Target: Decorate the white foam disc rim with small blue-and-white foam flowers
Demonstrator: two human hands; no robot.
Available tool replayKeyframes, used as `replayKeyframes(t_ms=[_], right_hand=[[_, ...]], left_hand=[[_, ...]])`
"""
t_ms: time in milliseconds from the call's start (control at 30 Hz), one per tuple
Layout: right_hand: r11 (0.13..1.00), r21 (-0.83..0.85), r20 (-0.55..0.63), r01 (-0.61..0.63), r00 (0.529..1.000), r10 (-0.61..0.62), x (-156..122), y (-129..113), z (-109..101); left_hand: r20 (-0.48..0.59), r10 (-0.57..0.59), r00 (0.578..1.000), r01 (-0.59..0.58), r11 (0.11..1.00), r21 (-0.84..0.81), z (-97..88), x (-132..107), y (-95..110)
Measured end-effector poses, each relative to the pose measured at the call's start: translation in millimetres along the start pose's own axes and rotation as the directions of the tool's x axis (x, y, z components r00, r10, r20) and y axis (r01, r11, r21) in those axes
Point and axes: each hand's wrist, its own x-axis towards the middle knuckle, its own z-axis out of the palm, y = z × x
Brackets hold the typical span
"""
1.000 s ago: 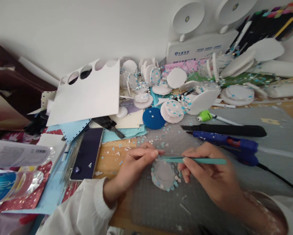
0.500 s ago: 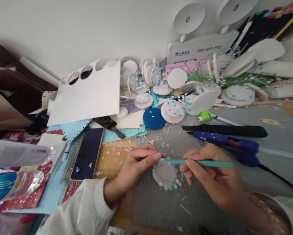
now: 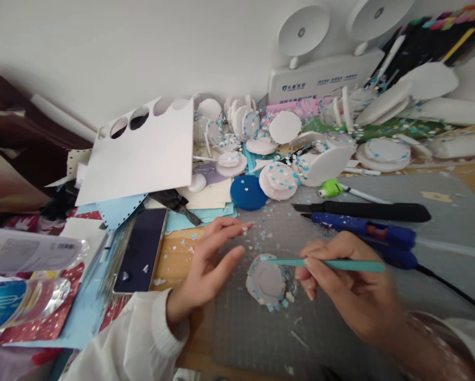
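A pale round disc [image 3: 266, 283], rimmed with tiny blue and white flowers [image 3: 271, 307], lies near on the gridded mat [image 3: 253, 344]. The right hand [image 3: 354, 291] pinches teal tweezers [image 3: 340, 265] at its far edge; leftward, the left hand [image 3: 208, 270] spreads empty.

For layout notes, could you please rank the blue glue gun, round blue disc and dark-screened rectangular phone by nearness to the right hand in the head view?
1. Glue gun: just beyond the right hand.
2. Blue disc: ahead, leftward.
3. Phone: far left.
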Motion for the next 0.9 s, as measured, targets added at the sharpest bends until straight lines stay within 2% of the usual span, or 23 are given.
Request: replayKeyframes(t_ms=[67,167,300,400,500,567,667,733,800,900], right_hand=[[1.0,0.006,-0.001,-0.004,1.0,0.004,-0.5,1.1,-0.1],[1.0,0.006,-0.007,-0.004,1.0,0.004,-1.3,1.6,-0.3],[0.999,0.036,-0.058,0.007,0.998,-0.005,0.4,-4.1,-2.9],[0.998,0.034,-0.155,0.048,0.987,-0.042,3.1,-14.7,-8.2],[0.999,-0.023,-0.268,0.042,0.962,-0.047,3.8,-25.5,-13.1],[0.995,-0.096,-0.277,0.028,0.959,-0.054,3.0,-29.3,-14.0],[0.983,-0.163,-0.205,0.079,0.972,-0.112,2.4,-29.2,-11.4],[0.974,-0.175,-0.139,0.144,0.976,-0.169,3.7,-27.4,-9.0],[0.952,-0.234,-0.06,0.199,0.974,-0.218,6.1,-26.4,-7.6],[0.888,-0.37,0.047,0.275,0.96,-0.277,9.5,-27.3,-8.9]], left_hand=[[0.167,0.047,0.985,-0.056,0.997,0.049,-1.0,-0.9,2.4],[0.307,0.05,0.95,-0.101,0.983,0.151,1.8,-0.4,4.7],[0.333,0.05,0.942,-0.121,0.973,0.196,5.8,1.8,5.1],[0.375,0.041,0.926,-0.115,0.977,0.178,5.5,2.5,5.3],[0.464,0.03,0.885,-0.1,0.987,0.127,3.2,2.3,6.7],[0.478,0.035,0.878,-0.085,0.993,0.083,1.4,1.4,8.2],[0.382,-0.01,0.924,-0.022,0.997,0.08,0.3,-0.7,9.3],[0.254,-0.078,0.964,0.044,0.99,0.136,1.5,-1.6,8.1],[0.103,-0.122,0.987,0.098,0.973,0.211,3.9,-1.5,5.2],[-0.114,-0.053,0.992,0.084,0.953,0.291,7.2,-0.3,0.8]])
